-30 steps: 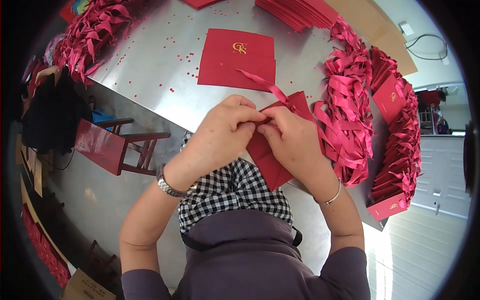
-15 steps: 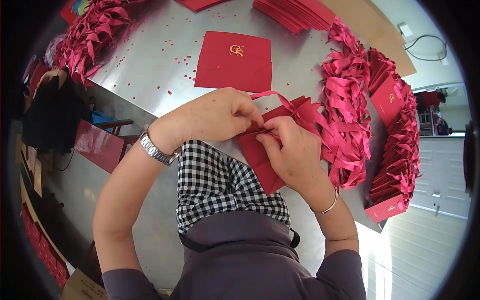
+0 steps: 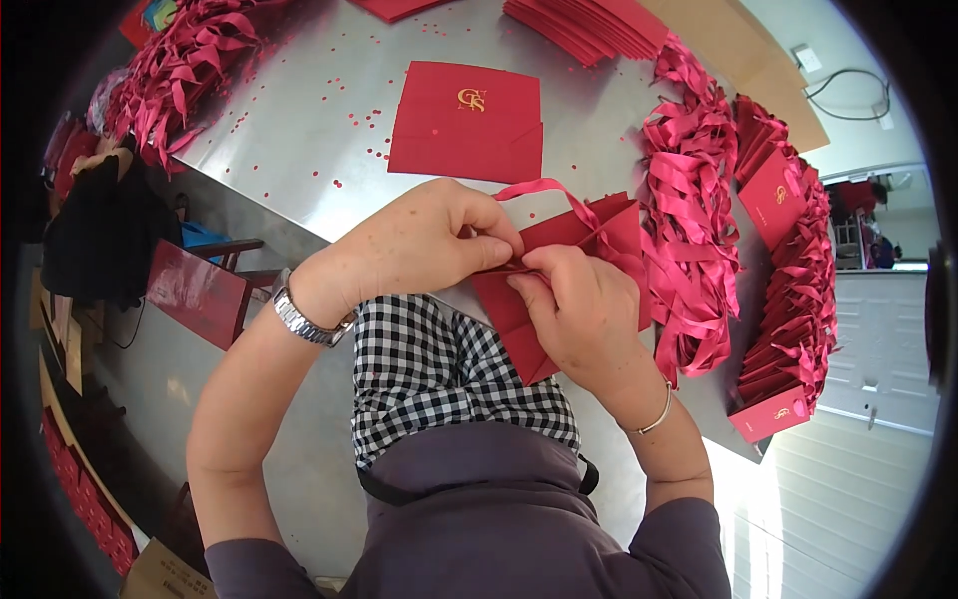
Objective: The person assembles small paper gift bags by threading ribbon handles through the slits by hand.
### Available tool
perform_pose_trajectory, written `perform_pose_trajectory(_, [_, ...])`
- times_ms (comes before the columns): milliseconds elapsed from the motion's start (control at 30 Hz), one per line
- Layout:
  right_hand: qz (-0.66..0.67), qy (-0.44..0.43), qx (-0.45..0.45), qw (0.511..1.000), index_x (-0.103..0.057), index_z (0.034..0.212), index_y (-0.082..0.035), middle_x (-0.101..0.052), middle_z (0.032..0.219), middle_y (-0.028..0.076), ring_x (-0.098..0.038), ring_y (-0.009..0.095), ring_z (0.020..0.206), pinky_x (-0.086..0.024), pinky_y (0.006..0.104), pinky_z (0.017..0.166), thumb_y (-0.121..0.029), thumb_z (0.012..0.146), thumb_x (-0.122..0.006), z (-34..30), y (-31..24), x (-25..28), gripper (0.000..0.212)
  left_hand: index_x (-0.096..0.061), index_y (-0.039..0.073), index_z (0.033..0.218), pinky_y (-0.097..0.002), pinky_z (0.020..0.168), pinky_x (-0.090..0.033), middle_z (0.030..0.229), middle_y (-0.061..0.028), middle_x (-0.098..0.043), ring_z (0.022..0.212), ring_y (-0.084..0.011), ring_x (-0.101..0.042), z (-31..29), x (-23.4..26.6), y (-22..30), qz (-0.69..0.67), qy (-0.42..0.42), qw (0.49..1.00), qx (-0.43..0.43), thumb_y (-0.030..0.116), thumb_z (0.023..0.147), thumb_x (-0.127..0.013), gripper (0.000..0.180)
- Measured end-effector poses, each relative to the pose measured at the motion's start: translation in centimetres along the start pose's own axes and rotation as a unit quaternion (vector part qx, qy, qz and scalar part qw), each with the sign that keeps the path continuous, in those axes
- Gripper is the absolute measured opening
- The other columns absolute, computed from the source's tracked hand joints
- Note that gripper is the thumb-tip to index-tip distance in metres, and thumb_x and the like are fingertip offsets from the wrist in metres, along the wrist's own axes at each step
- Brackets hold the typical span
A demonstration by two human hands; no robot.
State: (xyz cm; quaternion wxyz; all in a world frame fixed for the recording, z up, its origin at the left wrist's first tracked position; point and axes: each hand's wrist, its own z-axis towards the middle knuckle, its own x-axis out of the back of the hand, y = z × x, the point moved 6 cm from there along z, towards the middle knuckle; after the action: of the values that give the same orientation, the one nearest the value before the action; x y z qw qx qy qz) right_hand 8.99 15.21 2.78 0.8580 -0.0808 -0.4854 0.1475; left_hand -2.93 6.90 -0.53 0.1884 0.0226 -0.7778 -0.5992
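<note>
In front of me a small red paper bag is held tilted near the table's near edge. My right hand grips its upper edge between thumb and fingers. My left hand is closed in a pinch at the same edge, fingertips almost touching those of the right. A pink-red ribbon loops from the left fingers over to the far side of the bag. What exactly the left fingertips pinch is partly hidden, but it appears to be the ribbon. Beyond the hands a flat red bag with a gold emblem lies on the table.
The metal table carries scattered red paper dots. Heaped ribbons lie right of my hands, beside a row of finished-looking red bags. More ribbons hang at the far left edge; stacked flat red bags lie at the back.
Both hands have shifted very slightly while staying at the bag's edge. The left thumb now shows more plainly, and the ribbon loop has moved a little.
</note>
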Motion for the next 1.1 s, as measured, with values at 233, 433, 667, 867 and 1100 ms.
perform_pose_trajectory(233, [0.003, -0.009, 0.0, 1.0, -0.061, 0.09, -0.005, -0.063, 0.076, 0.007, -0.063, 0.025, 0.062, -0.048, 0.0355, 0.055, -0.01, 0.076, -0.077, -0.5, -0.7, -0.3, 0.021, -0.07, 0.0, 0.096, -0.0331, 0.076, -0.051, 0.099, -0.0109, -0.062, 0.088, -0.0267, -0.063, -0.8, -0.5, 2.1, 0.205, 0.015, 0.96, -0.189, -0.003, 0.079, -0.065, 0.019])
perform_pose_trajectory(433, [0.001, -0.016, 0.013, 1.0, -0.057, 0.085, -0.007, -0.057, 0.063, 0.004, -0.061, 0.02, 0.053, -0.05, 0.0314, 0.051, -0.013, 0.08, -0.074, -0.5, -1.1, -0.4, 0.018, -0.07, 0.0, 0.095, -0.0335, 0.077, -0.051, 0.103, -0.0102, -0.062, 0.091, -0.0257, -0.063, -1.4, -0.3, 2.1, 0.167, -0.028, 0.965, -0.201, -0.003, 0.078, -0.066, 0.017])
perform_pose_trajectory(667, [0.039, -0.013, -0.013, 0.999, -0.057, 0.085, -0.007, -0.057, 0.062, 0.005, -0.061, 0.02, 0.052, -0.049, 0.0324, 0.05, -0.013, 0.08, -0.074, 0.1, -1.3, -0.3, 0.019, -0.071, 0.001, 0.093, -0.0342, 0.08, -0.051, 0.111, -0.0121, -0.062, 0.096, -0.0267, -0.063, -1.7, 0.4, 1.8, 0.114, -0.063, 0.977, -0.167, -0.002, 0.077, -0.068, 0.017])
perform_pose_trajectory(867, [0.05, -0.033, -0.007, 0.998, -0.058, 0.087, -0.007, -0.059, 0.063, 0.005, -0.063, 0.021, 0.055, -0.05, 0.033, 0.051, -0.013, 0.08, -0.074, -0.1, -1.4, -0.5, 0.019, -0.072, 0.002, 0.094, -0.0355, 0.082, -0.051, 0.113, -0.0121, -0.062, 0.1, -0.0286, -0.062, -2.5, -0.2, 1.8, 0.184, -0.005, 0.965, -0.188, -0.002, 0.076, -0.068, 0.018])
perform_pose_trajectory(1100, [0.014, -0.066, -0.025, 0.997, -0.056, 0.086, -0.009, -0.059, 0.063, 0.004, -0.063, 0.02, 0.057, -0.049, 0.0329, 0.051, -0.021, 0.075, -0.077, 0.7, -1.9, 0.7, 0.027, -0.066, -0.001, 0.089, -0.0347, 0.074, -0.052, 0.11, -0.0136, -0.063, 0.089, -0.0267, -0.063, -2.4, -0.4, 1.9, 0.191, 0.09, 0.944, -0.251, -0.007, 0.076, -0.065, 0.014])
